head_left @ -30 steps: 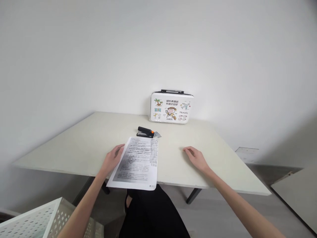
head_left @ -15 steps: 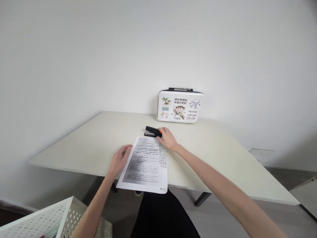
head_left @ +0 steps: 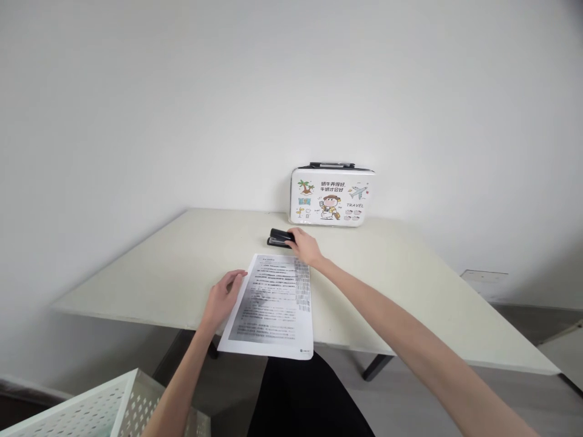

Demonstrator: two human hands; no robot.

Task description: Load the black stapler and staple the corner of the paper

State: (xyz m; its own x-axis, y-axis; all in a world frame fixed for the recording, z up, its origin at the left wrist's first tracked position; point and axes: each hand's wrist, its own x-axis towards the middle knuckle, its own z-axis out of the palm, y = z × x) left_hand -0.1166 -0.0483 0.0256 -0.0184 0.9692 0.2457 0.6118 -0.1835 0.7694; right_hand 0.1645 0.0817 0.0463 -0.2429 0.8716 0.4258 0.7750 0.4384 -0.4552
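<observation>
A printed sheet of paper (head_left: pixel 273 303) lies on the pale table (head_left: pixel 392 285), its near edge hanging over the front edge. My left hand (head_left: pixel 223 298) rests on the sheet's left edge with fingers curled onto it. Beyond the sheet lies a black stapler (head_left: pixel 279 237). My right hand (head_left: pixel 304 246) reaches across the sheet's top right corner and has its fingers closed on the stapler's right end, covering it.
A white case (head_left: pixel 331 195) with cartoon pictures and a black handle stands upright against the wall at the table's back. A white perforated metal basket (head_left: pixel 109 408) sits low at the front left. Another table corner (head_left: pixel 562 337) shows at far right.
My right hand moved from the bare table on the right over to the stapler and closed on its end. The left hand stayed on the sheet's left edge.
</observation>
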